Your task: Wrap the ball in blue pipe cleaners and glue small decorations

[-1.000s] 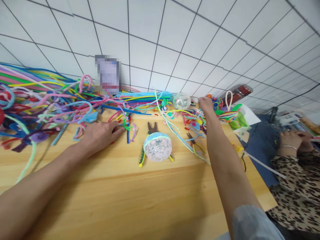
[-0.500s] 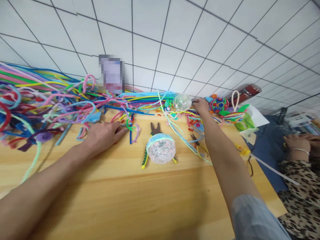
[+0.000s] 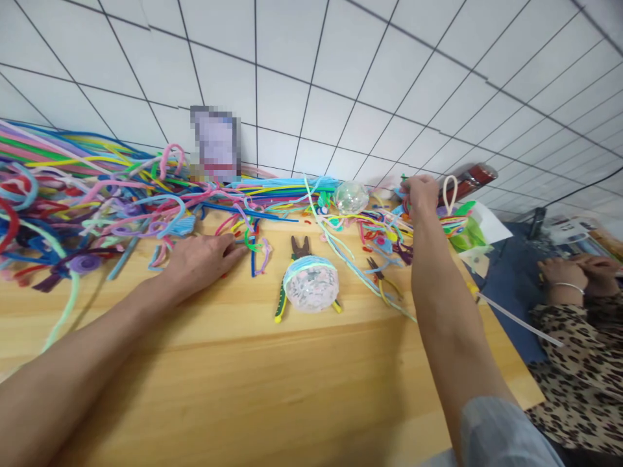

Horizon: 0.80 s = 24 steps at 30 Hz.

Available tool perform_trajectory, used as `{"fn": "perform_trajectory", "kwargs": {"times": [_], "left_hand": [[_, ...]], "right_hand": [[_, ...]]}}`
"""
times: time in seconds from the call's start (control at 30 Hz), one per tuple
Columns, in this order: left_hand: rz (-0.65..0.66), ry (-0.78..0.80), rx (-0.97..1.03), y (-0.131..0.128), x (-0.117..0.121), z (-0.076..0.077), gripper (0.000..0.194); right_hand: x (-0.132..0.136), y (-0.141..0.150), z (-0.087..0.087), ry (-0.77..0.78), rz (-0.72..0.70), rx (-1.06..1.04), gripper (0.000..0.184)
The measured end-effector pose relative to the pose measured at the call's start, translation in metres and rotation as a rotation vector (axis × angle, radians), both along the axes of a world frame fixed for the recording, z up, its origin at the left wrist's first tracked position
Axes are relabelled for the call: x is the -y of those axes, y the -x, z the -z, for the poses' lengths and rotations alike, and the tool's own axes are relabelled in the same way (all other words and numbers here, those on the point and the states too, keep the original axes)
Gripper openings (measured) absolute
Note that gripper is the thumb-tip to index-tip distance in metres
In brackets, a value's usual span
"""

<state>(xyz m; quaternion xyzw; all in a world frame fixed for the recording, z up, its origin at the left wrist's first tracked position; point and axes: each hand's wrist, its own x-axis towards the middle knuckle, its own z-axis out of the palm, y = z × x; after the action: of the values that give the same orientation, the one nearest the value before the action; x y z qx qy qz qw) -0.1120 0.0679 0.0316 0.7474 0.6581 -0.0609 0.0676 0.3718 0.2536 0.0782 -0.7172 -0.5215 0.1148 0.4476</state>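
Observation:
My left hand (image 3: 207,259) lies palm down on the wooden table, fingers loosely extended, touching the ends of pipe cleaners (image 3: 256,243). My right hand (image 3: 422,193) reaches to the back right with its fingers drawn together. Bits of green and blue show at its fingertips, but what they belong to is unclear. Left of it sits a clear plastic ball (image 3: 351,197). Nearer the middle, a clear half-ball with blue and green pipe cleaner around its top (image 3: 311,285) rests over green-handled pliers (image 3: 300,246). Smaller yellow-handled pliers (image 3: 384,282) lie by my right forearm.
A tangled heap of pipe cleaners (image 3: 97,207) covers the back left. A blurred upright panel (image 3: 215,144) leans on the tiled wall (image 3: 292,78). A red-brown bottle-like cylinder (image 3: 470,183) and a cream loop (image 3: 450,194) stand back right. Another person's hands (image 3: 567,279) are beyond the table's right edge.
My right hand has moved right, from beside the clear ball to where the colourful round ornament was visible, which is now hidden. My left hand stays in place.

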Motion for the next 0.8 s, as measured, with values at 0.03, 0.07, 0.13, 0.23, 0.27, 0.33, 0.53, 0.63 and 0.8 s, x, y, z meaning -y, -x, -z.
{"fn": "perform_trajectory", "kwargs": {"times": [0.03,0.07,0.13,0.23,0.27,0.33,0.53,0.63,0.8], "left_hand": [[0.002,-0.002,0.001,0.000,0.000,0.000,0.061],[0.003,-0.005,0.003,0.000,0.000,0.000,0.061],[0.003,-0.008,0.010,0.000,0.001,-0.001,0.061],[0.000,-0.015,0.017,0.000,0.001,0.000,0.062],[-0.001,-0.015,0.016,0.001,0.001,0.000,0.062],[-0.003,-0.012,0.011,0.001,0.001,0.001,0.062],[0.000,-0.006,-0.002,0.000,0.000,-0.001,0.056],[-0.009,0.005,0.003,0.000,0.000,-0.002,0.056],[0.005,0.012,0.006,0.000,0.000,-0.004,0.059]], "right_hand": [[0.005,0.009,-0.007,-0.010,-0.020,-0.061,0.008],[0.012,0.021,-0.014,-0.019,-0.064,-0.105,0.010],[0.026,0.048,-0.028,-0.045,-0.248,-0.191,0.016],[0.046,0.087,-0.043,-0.068,-0.623,-0.140,0.028],[0.050,0.096,-0.045,-0.070,-0.689,-0.055,0.032],[0.052,0.102,-0.043,-0.066,-0.701,0.143,0.039],[0.030,0.076,-0.007,0.157,-0.380,0.367,0.059],[0.026,0.076,0.011,0.218,-0.415,0.336,0.074],[0.028,0.093,0.020,0.254,-0.473,0.331,0.088]]}}
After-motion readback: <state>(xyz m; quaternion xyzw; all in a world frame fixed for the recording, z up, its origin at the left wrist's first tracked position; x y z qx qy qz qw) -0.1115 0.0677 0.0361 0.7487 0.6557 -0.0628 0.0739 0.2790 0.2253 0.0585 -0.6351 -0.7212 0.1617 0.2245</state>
